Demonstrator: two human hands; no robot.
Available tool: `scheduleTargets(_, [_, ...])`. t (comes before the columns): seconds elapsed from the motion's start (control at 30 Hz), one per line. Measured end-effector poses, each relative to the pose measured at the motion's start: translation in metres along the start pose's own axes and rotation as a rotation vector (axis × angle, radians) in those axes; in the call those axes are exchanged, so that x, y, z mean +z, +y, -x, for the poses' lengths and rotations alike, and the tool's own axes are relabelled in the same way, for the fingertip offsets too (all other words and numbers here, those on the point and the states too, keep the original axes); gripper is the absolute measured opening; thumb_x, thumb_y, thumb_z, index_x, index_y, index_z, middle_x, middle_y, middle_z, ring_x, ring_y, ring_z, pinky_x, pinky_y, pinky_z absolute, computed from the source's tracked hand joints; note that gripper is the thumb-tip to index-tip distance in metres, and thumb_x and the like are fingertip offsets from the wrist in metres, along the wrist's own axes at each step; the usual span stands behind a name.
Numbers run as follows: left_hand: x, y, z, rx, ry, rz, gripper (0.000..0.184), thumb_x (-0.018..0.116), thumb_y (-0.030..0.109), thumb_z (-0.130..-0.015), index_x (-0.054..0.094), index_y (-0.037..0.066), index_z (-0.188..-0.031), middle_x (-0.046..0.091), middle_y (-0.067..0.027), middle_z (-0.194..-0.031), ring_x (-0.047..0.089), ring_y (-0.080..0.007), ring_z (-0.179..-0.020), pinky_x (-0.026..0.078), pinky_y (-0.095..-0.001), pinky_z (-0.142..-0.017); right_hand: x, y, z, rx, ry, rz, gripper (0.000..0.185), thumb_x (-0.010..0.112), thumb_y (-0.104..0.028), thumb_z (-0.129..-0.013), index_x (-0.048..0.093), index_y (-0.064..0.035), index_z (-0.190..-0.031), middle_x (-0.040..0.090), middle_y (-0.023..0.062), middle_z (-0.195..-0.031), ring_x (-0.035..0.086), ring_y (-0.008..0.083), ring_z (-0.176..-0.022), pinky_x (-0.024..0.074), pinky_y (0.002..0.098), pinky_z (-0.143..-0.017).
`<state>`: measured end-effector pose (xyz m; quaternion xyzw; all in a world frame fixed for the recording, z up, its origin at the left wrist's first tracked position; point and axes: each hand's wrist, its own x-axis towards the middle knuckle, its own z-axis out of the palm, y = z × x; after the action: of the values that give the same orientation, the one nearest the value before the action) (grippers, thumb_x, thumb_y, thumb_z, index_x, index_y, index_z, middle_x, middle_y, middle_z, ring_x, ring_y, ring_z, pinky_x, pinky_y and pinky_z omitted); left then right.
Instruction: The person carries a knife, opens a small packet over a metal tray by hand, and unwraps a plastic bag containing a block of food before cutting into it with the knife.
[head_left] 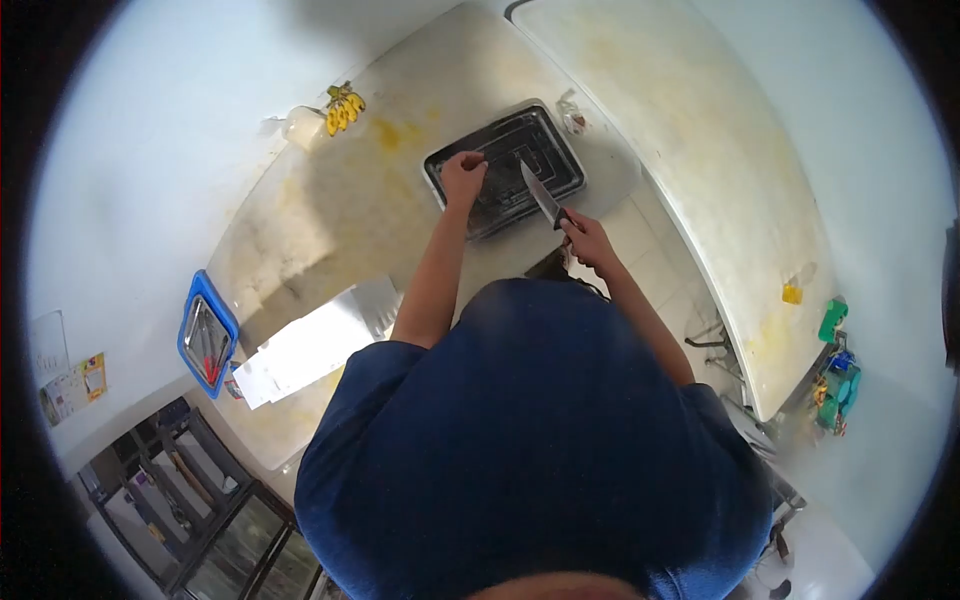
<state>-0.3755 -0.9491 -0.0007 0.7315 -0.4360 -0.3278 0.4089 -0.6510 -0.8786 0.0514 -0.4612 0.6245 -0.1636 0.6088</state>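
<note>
A black rectangular tray (503,207) with a pale rim lies on the table below my hands. Over its left part is my left hand (463,180), fingers curled in towards the thumb; whatever they pinch, if anything, is too small to make out. My right hand (588,242) is wrapped round the dark handle of a kitchen knife (541,193) near the tray's lower right corner. The blade points up and left across the tray, and I cannot tell whether it touches the surface.
Bananas (344,108) lie beside a pale container (305,128) at the table's far left. A small clear bag (572,112) sits by the tray. White sheets (315,348) and a blue-rimmed tray (208,335) are at left. A second table (720,180) stands right, across a gap.
</note>
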Motion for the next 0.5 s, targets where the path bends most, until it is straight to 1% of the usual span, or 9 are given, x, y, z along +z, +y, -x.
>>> scheduleTargets(0.03, [0.002,-0.011,0.009,-0.017,-0.024,-0.072,0.022,0.073,0.015,-0.077,0.075,0.005,-0.096,0.073,-0.015,-0.091,0.07,-0.0266,-0.087,0.054,-0.0367,-0.083,-0.002,0.0,0.003,-0.019,-0.004,0.02,0.044,0.057,-0.03,-0.098,0.054,-0.0164,-0.14,0.057,-0.0002,-0.071,0.043,0.0052,-0.047,0.0334,0.023,-0.039])
scheduleTargets(0.07, [0.004,-0.022,0.012,0.022,-0.042,-0.117,0.022,0.073,0.016,-0.076,0.075,0.007,-0.096,0.072,-0.016,-0.091,0.07,-0.0283,-0.087,0.053,-0.0381,-0.083,-0.004,0.0,0.006,-0.037,-0.008,0.038,0.044,0.057,-0.03,-0.098,0.054,-0.0161,-0.14,0.057,-0.0001,-0.071,0.043,0.0053,-0.047,0.0334,0.0231,-0.039])
scheduleTargets(0.13, [0.012,-0.034,0.017,0.105,-0.09,-0.203,0.022,0.072,0.017,-0.076,0.076,0.009,-0.096,0.07,-0.018,-0.089,0.068,-0.0317,-0.087,0.053,-0.0407,-0.084,-0.009,0.003,0.012,0.006,0.002,0.004,0.046,0.057,-0.029,-0.098,0.051,-0.0151,-0.142,0.057,0.0002,-0.071,0.043,0.0057,-0.048,0.0341,0.0235,-0.039])
scheduleTargets(0.2, [0.018,-0.043,0.008,0.178,-0.13,-0.255,0.022,0.071,0.019,-0.077,0.076,0.01,-0.096,0.068,-0.0184,-0.09,0.065,-0.0344,-0.091,0.052,-0.0424,-0.084,-0.01,0.002,0.015,0.006,0.035,-0.01,0.048,0.057,-0.028,-0.098,0.05,-0.0142,-0.143,0.057,0.0003,-0.071,0.043,0.0057,-0.048,0.034,0.0235,-0.039])
scheduleTargets(0.23, [0.023,-0.046,0.002,0.217,-0.145,-0.281,0.022,0.071,0.019,-0.077,0.076,0.011,-0.096,0.067,-0.0186,-0.091,0.064,-0.0358,-0.093,0.051,-0.0432,-0.085,-0.01,-0.004,0.021,0.052,0.048,-0.042,0.049,0.057,-0.028,-0.098,0.049,-0.0124,-0.143,0.057,0.0002,-0.071,0.044,0.0057,-0.049,0.0344,0.0236,-0.04])
scheduleTargets(0.33, [0.039,-0.041,-0.012,0.302,-0.247,-0.489,0.021,0.071,0.02,-0.079,0.076,0.013,-0.099,0.065,-0.0163,-0.1,0.06,-0.0363,-0.101,0.05,-0.0445,-0.088,-0.008,0.009,0.016,-0.032,0.049,-0.025,0.049,0.057,-0.028,-0.098,0.049,-0.0117,-0.143,0.056,0.0004,-0.07,0.043,0.0054,-0.05,0.0342,0.0237,-0.04])
scheduleTargets(0.43, [0.051,-0.029,-0.013,0.324,-0.219,-0.568,0.022,0.071,0.021,-0.081,0.076,0.013,-0.101,0.063,-0.0134,-0.107,0.057,-0.035,-0.107,0.049,-0.045,-0.09,-0.01,0.021,0.012,-0.077,0.068,0.063,0.048,0.059,-0.026,-0.097,0.051,-0.0086,-0.141,0.06,0.002,-0.074,0.049,0.0075,-0.057,0.0418,0.0257,-0.048])
scheduleTargets(0.5, [0.054,-0.025,-0.018,0.324,-0.265,-0.623,0.023,0.071,0.021,-0.082,0.075,0.012,-0.103,0.063,-0.0122,-0.109,0.057,-0.0334,-0.107,0.049,-0.0452,-0.091,-0.009,0.037,0.003,-0.261,0.123,0.165,0.048,0.061,-0.025,-0.096,0.052,-0.0057,-0.14,0.062,0.0032,-0.077,0.053,0.0093,-0.063,0.0454,0.027,-0.057])
